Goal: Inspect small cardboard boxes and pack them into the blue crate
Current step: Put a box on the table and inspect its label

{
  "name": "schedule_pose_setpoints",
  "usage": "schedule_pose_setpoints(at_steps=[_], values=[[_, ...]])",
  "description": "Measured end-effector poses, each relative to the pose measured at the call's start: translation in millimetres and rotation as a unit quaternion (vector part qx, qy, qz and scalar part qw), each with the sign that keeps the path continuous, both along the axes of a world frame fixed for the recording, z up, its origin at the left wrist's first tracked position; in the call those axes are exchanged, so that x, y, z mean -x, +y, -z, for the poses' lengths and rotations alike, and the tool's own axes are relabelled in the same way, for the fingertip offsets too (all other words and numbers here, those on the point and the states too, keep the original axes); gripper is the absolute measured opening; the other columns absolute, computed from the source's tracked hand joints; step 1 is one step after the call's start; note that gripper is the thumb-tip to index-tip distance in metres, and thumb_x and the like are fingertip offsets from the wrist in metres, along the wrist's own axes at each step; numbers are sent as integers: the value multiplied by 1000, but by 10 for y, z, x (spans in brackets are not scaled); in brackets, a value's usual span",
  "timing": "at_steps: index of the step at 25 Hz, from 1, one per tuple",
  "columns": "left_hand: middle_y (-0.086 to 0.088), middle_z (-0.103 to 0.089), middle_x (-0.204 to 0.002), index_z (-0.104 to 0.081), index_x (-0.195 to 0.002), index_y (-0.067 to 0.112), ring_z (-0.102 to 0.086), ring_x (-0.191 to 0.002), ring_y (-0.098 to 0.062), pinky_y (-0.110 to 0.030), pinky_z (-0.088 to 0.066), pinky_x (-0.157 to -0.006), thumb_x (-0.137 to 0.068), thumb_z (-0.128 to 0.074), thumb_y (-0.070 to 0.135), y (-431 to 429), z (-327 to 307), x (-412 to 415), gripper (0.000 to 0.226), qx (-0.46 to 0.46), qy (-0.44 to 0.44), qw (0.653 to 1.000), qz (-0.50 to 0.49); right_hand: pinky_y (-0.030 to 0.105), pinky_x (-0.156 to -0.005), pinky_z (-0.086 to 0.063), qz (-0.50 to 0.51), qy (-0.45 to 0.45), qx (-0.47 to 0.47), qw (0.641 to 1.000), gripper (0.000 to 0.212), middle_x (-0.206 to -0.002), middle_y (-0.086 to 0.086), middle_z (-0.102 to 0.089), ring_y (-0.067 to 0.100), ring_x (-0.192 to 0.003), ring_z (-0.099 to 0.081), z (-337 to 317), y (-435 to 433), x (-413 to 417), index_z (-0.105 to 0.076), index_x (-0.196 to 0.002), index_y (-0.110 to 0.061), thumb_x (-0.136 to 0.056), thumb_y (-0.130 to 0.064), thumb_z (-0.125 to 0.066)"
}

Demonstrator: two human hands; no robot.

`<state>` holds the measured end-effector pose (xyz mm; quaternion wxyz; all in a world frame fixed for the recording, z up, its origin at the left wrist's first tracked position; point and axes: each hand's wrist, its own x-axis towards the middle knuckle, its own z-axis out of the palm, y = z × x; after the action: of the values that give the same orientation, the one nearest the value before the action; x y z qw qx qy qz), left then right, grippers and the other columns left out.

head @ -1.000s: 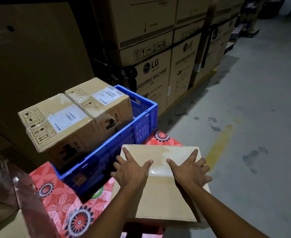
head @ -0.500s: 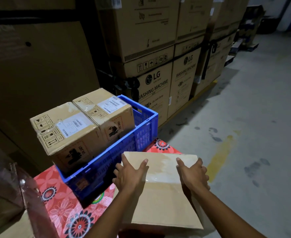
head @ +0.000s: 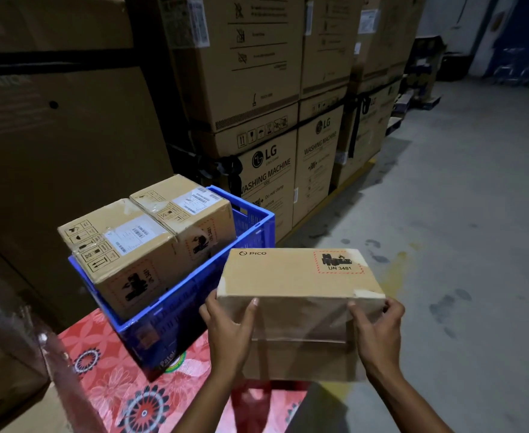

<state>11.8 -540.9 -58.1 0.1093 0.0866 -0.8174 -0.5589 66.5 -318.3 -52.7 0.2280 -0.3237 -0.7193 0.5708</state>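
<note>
The tan rectangular cardboard box (head: 294, 276) in front carries black PICO lettering and a black symbol inside a red dashed border, above UN 3481. The blue slatted plastic crate (head: 169, 320) holds a nearer tan cardboard box (head: 122, 245) and a farther tan cardboard box (head: 182, 201), both with white barcode labels and black handling symbols. The red cloth (head: 113, 379) beneath shows pale flowers and dark round medallions. The grey concrete floor (head: 460, 198) has a yellow streak (head: 395, 275).

PICO box (head: 297, 278): brown carton, UN 3481 mark on top face, taped corners; held level by left hand (head: 229, 326) and right hand (head: 377, 329), just right of blue crate (head: 175, 307). In crate, side by side, tops above rim: near carton (head: 122, 245), far carton (head: 188, 204), both barcode-labelled.
</note>
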Motion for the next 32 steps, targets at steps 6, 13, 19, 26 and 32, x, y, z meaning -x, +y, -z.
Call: schedule_pose_setpoints(at_steps=[6,13,19,26,32], values=[[-14,-46,-133,-43,-140,4,-52,-119,-31,-29,-40,-88,-84,-80,25,-44,136,-132,70,-21,16,1000,7,36,-85,-47,-32,-11,12,999,59,-121,4,-52,26,-104,-55,21,2,-255,-34,-134,-12,-91,-19,-74],[-15,-54,-137,-44,-143,13,-53,-126,-36,-43,-45,-102,-83,-79,40,-92,-128,70,74,21,-25,999,-16,34,-84,-43,-62,-48,-98,992,48,-118,2,-60,30,-113,-60,-632,177,-142,-50,-132,-15,-92,-30,-71],[-5,-60,-105,-43,-117,15,-63,-96,-30,-44,-54,-88,-91,-72,39,-168,-226,172,45,-54,-139,989,-22,48,-100,-48,-213,23,-126,969,52,-126,0,-67,21,-116,-60,-1113,254,-126,-64,-129,-24,-81,-42,-62],[-7,-70,-109,-61,-116,16,-66,-90,-19,-34,-49,-79,-106,-45,36,0,4,149,28,-211,-264,937,90,60,-115,-26,-333,-114,-355,866,78,-167,-8,-23,26,-150,-22,-1324,-193,48,-23,-158,-41,-85,-44,-50],[-9,-63,-137,-48,-147,31,-67,-102,-9,-23,-54,-72,-104,-44,53,339,-96,-13,48,-200,-217,928,228,51,-115,-18,-272,-179,-392,861,62,-167,-7,-22,27,-153,-13,-1005,-943,104,-30,-157,-32,-97,-33,-46]])
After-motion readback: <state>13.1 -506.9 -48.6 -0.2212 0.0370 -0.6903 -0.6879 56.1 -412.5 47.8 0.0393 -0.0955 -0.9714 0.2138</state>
